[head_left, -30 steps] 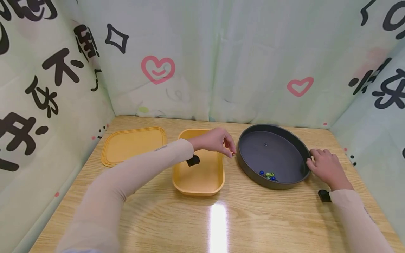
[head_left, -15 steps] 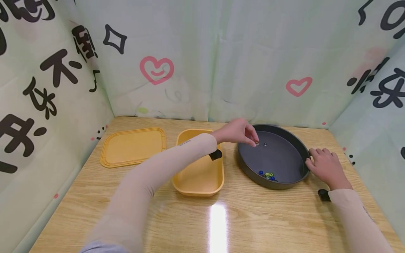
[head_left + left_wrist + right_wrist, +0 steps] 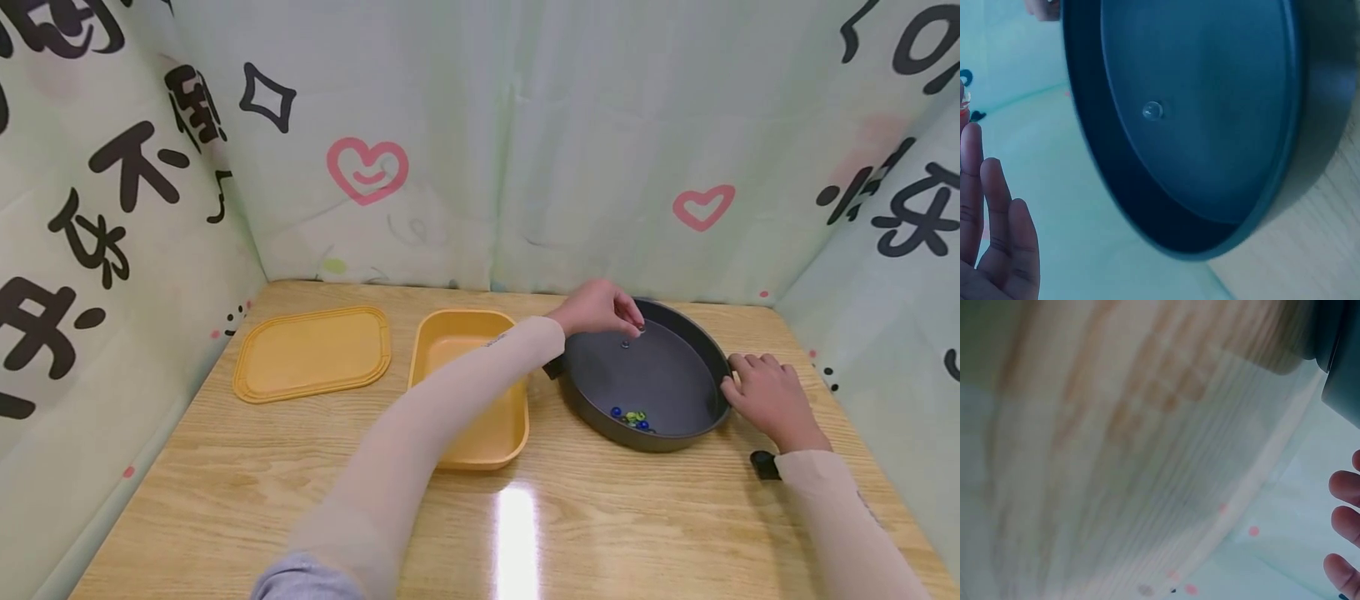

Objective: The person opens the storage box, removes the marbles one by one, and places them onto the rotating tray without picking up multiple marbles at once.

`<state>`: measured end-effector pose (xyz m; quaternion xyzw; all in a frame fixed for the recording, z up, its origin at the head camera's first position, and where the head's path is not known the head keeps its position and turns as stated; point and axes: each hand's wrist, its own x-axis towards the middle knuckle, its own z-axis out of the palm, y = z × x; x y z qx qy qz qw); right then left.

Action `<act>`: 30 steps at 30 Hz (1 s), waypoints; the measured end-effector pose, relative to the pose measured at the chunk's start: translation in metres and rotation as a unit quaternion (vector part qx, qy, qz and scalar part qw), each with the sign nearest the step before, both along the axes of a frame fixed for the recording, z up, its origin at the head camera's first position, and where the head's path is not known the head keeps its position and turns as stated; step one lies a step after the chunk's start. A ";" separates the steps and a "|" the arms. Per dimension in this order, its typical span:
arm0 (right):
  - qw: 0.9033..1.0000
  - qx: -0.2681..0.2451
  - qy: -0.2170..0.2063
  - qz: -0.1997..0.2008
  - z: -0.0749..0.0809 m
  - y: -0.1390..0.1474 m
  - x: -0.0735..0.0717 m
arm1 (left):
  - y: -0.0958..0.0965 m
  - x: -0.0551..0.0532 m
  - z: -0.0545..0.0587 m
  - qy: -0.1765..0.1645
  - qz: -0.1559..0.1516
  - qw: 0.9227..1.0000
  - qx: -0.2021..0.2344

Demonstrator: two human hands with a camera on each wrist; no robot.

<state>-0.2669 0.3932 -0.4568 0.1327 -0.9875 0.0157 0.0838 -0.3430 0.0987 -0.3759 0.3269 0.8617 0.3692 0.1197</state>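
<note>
My left hand (image 3: 602, 308) is over the left back part of a dark round pan (image 3: 675, 367), pinching a small clear marble with some red in it (image 3: 965, 105) between its fingertips. Inside the pan, a clear marble (image 3: 626, 343) lies on its own near the back left. Several blue and yellow-green marbles (image 3: 636, 417) cluster by the front wall. At the pan's right side my right hand (image 3: 772, 398) holds the rim, thumb at the edge. In the right wrist view its other fingertips (image 3: 1344, 487) stand apart from the dark pan.
A yellow rectangular container (image 3: 517, 446) stands left of the pan, partly behind my left sleeve. Its matching flat lid (image 3: 315, 354) lies on the wooden table (image 3: 600, 517) at the far left. Patterned curtains (image 3: 585, 167) enclose the back and sides.
With the marble pinched in its fingertips, my left hand has moved right, from beside the yellow container to over the pan. My right hand stays at the rim.
</note>
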 end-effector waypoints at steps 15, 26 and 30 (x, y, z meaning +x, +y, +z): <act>1.000 -0.016 0.014 0.006 -0.005 0.007 0.000 | 0.032 -0.011 -0.028 -0.020 0.071 0.997 0.022; 1.000 -0.023 0.011 0.004 -0.004 0.004 0.001 | 0.056 -0.007 -0.040 -0.024 0.113 0.992 -0.042; 1.000 -0.024 0.012 0.003 -0.002 0.003 0.002 | 0.060 -0.009 -0.046 -0.010 0.123 0.990 -0.064</act>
